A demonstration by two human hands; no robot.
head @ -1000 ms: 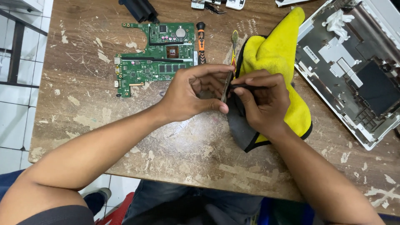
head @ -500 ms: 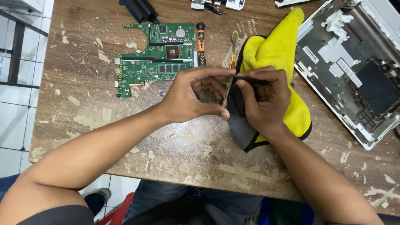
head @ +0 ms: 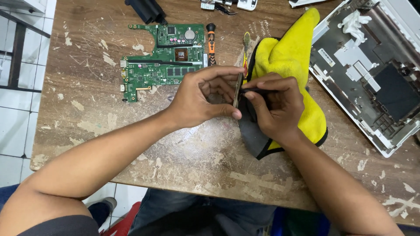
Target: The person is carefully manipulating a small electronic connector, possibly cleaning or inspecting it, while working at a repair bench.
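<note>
**Two hands on a thin flat part at the middle of the bench**

Just right of the frame's centre, the left hand [head: 199, 98] is closed around a thin flat part [head: 238, 89] held on edge — thumb below, fingers curled over the top. What the part is cannot be told; only its narrow edge shows. The right hand [head: 275, 109] meets it from the right, fingers pinched tight on a slim dark tool [head: 251, 90] whose tip touches the part. Both hands hover just above the worn wooden bench [head: 131, 140], which is flecked with pale paint.

Under and behind the right hand lies a yellow cloth [head: 293, 61] with a grey underside and dark trim, running from the upper middle of the frame down to the wrist. A toothbrush [head: 246, 43] lies along the cloth's left edge, just above the held part.

In the upper left of the frame a green circuit board [head: 164, 59] lies flat, well apart from the hands. A small screwdriver with an orange and black handle [head: 211, 41] lies just beside the board's right edge. A black object [head: 146, 9] sits at the top edge above the board.

At the right — upper corner down to mid-frame — an opened white laptop shell [head: 372, 74] lies with its inside facing up.
</note>
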